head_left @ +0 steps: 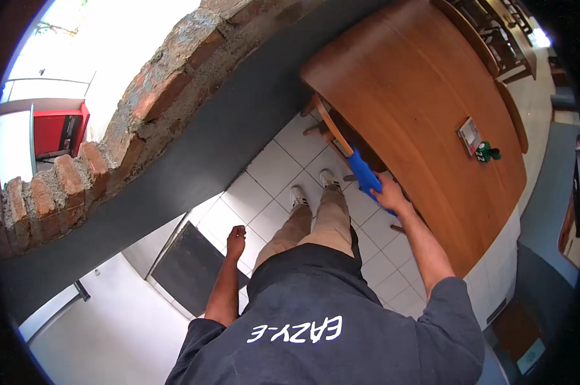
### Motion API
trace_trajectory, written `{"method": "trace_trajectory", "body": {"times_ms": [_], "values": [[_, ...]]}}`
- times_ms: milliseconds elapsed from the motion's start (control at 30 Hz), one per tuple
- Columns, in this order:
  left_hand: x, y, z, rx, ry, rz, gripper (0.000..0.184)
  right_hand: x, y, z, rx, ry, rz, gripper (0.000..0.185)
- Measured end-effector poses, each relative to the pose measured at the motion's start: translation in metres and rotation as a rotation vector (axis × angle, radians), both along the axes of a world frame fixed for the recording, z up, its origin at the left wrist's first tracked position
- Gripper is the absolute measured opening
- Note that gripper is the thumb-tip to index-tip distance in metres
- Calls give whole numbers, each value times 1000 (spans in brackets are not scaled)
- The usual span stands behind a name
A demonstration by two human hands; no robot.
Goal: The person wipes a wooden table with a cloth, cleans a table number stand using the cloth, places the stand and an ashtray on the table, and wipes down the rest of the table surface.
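Note:
My right hand [391, 192] is closed on a blue cloth [365, 171], which lies along the curved wooden top of a chair back [333, 124]. This chair stands against the near side of a brown wooden table [412, 83], partly under it. Low at my side hangs my left hand [237, 242], its fingers curled in and nothing visible in them. It is apart from the furniture, above the tiled floor.
On the table are a small framed card holder [469, 136] and a green number marker [486, 153]. More chairs [511, 115] line its far side. A dark wall topped with rough brick [155, 96] runs along the left. A dark mat [197, 269] lies on the white tiles [271, 168].

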State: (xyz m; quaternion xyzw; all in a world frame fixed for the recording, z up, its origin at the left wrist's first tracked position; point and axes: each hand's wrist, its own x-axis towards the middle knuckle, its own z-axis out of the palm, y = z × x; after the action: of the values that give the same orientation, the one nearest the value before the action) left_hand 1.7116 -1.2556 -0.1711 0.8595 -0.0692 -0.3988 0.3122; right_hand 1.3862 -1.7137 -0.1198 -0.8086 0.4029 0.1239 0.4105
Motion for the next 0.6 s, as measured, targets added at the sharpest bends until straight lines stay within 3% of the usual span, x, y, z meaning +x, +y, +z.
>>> {"method": "trace_trajectory", "body": {"times_ms": [100, 200, 333, 467, 600], "values": [[6, 17, -5, 18, 16, -42, 27, 62, 2, -12, -245, -165, -48, 56], [5, 24, -5, 32, 21, -68, 28, 171, -23, 2, -276, -206, -82, 67], [13, 19, -5, 63, 26, -83, 28, 239, -50, -22, -444, -282, -153, 63], [16, 3, 5, 44, -17, -142, 27, 187, -29, -25, -408, -276, -108, 54], [22, -7, 0, 11, -2, -173, 26, 60, 29, 4, -461, -27, -172, 38]]}}
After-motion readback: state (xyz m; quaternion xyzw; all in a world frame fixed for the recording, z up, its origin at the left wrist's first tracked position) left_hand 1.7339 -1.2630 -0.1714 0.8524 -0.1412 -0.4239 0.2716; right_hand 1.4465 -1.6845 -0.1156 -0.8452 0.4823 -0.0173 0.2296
